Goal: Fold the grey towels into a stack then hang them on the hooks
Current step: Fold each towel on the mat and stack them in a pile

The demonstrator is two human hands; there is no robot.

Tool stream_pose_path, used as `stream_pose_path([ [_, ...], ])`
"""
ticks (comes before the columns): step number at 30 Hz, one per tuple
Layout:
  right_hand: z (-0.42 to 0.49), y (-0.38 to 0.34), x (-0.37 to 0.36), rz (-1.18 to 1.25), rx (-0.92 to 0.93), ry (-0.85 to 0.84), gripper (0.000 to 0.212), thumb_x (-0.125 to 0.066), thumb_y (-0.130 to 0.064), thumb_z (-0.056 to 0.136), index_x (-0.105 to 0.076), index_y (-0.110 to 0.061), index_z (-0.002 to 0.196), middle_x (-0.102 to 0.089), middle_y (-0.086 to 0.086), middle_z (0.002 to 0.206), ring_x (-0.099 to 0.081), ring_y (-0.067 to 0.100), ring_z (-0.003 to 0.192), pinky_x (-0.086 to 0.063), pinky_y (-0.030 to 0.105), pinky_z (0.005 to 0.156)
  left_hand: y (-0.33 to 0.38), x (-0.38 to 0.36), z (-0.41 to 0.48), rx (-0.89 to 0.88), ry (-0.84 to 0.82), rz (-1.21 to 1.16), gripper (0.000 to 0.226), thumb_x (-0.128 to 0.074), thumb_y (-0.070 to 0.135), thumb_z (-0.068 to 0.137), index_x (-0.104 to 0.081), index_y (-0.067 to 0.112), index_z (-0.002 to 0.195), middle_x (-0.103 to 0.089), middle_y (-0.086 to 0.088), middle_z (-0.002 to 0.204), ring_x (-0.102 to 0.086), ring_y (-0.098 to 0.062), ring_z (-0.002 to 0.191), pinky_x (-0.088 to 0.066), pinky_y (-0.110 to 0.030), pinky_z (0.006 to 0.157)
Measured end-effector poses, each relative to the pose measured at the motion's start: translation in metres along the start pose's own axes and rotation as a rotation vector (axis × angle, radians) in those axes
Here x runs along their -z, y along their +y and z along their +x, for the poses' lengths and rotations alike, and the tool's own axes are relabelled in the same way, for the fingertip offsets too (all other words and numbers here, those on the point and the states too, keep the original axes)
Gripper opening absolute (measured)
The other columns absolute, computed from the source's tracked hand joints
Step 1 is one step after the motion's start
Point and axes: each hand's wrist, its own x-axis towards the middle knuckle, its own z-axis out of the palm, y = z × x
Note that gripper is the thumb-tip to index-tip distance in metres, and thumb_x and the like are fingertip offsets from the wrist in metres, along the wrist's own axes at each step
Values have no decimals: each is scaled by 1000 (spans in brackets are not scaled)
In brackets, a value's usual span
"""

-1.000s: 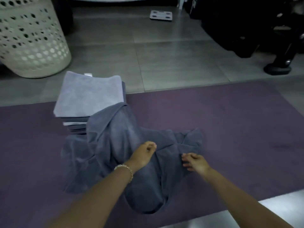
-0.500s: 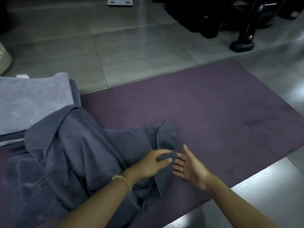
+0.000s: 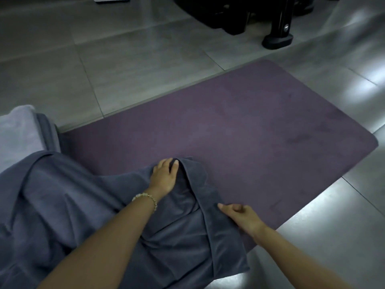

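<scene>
Charcoal-grey terry towel [image 3: 73,205], limp and likely light, is held by its hem: left hand [image 3: 163,177] clutches a corner, right hand [image 3: 239,216] pinches the edge short of that grip.

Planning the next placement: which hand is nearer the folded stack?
Left. The left hand grips the dark grey towel at its far corner, right of the folded stack; the right hand is farther right, at the towel's edge.
</scene>
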Motion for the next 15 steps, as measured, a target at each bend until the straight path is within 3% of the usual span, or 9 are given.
stream_pose_path([
  [3, 1, -2, -4, 30, -23, 15, 35, -66, -34, 87, -56, -7, 68, -59, 5, 69, -54, 6, 58, -42, 10, 49, 6, 3, 16, -2, 7, -110, 47, -33, 43, 100, -50, 15, 134, -41, -6, 140, -39, -23, 131, -28, -31, 108],
  [5, 2, -9, -4, 72, -57, 13, 39, -63, -37, 89, -59, -10, 61, -65, -2, 61, -59, 0, 48, -42, 10, 45, 14, 5, 27, 15, -38, -27, 50, -32, 47, 99, -64, 9, 105, -56, -9, 119, -52, -27, 115, -37, -29, 92],
  [8, 11, -16, -6, 102, -79, 5, 40, -61, -43, 88, -68, -16, 59, -70, -3, 65, -64, -1, 51, -44, 10, 46, 24, 13, 43, 71, -26, 85, 59, -34, 54, 96, -67, 7, 84, -65, -7, 89, -60, -31, 95, -46, -33, 82],
  [10, 16, -23, -10, 124, -49, 28, 51, -61, -42, 87, -59, -20, 42, -64, -7, 56, -60, 0, 48, -43, 9, 47, 23, 16, 53, 59, -60, 127, 47, -48, 55, 91, -62, 16, 70, -60, -1, 74, -62, -30, 91, -49, -33, 81],
  [13, 26, -37, -18, 145, -9, 71, 49, -63, -43, 85, -44, -22, 46, -53, -8, 50, -52, 4, 52, -43, 9, 49, 19, 14, 59, 37, -165, 173, 29, -69, 51, 78, -60, 23, 80, -59, 4, 83, -59, -20, 90, -50, -33, 84],
  [15, 30, -46, -21, 150, 8, 34, 44, -64, -45, 85, -51, -19, 52, -59, -9, 53, -57, 1, 53, -47, 12, 53, 14, 11, 60, 24, -215, 161, 24, -74, 38, 78, -57, 23, 74, -57, 4, 77, -59, -20, 84, -50, -30, 79],
])
